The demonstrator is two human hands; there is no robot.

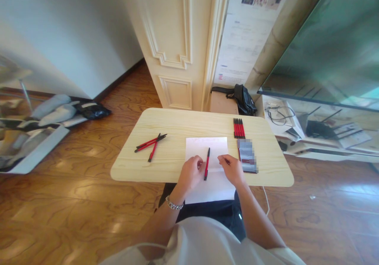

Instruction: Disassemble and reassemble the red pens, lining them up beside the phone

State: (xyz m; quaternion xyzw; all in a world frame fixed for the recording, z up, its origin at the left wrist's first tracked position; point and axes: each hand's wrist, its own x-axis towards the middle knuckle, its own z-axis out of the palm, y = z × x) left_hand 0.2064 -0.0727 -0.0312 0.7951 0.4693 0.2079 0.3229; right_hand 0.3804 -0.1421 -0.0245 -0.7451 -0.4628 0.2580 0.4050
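On our pale table (174, 123) lies a white sheet (207, 190). Over it we hold our left hand (191, 173) and right hand (234, 171), fingers loosely curled and empty; between them, on the sheet, lies one red-and-black pen (207, 164).

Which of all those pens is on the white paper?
The lone red pen between the left hand and right hand. The others lie directly on the tabletop: a loose group to the left, a neat row to the right.

Pale shirt (207, 241), dark trousers (207, 209), 1 chain bracelet (174, 205).
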